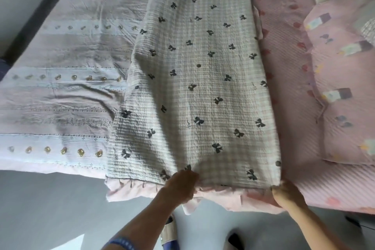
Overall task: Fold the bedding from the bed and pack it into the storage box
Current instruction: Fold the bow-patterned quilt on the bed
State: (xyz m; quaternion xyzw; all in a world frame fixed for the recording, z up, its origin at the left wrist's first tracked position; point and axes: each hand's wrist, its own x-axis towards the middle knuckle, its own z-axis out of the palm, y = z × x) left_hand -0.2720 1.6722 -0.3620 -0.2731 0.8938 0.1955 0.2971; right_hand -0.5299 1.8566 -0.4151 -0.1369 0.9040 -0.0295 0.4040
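At the far left a pale lilac sheet (60,87) with rows of small gold motifs covers the bed (24,32), whose dark frame shows at the upper left edge. Next to it, the checked blanket (194,79) printed with dark bows lies folded into a long strip on the bed, its long axis running from the near edge away toward the top of the view, where its far end is cut off. The left hand (180,184) grips the strip's near edge with curled fingers; its fingertips are hidden in the cloth. The right hand (287,194) pinches the near right corner, fingers tucked under the fold. Further right lie a pink quilt (284,71) with red spots and a pink pillow (345,87), partly cut off. No storage box is in view.
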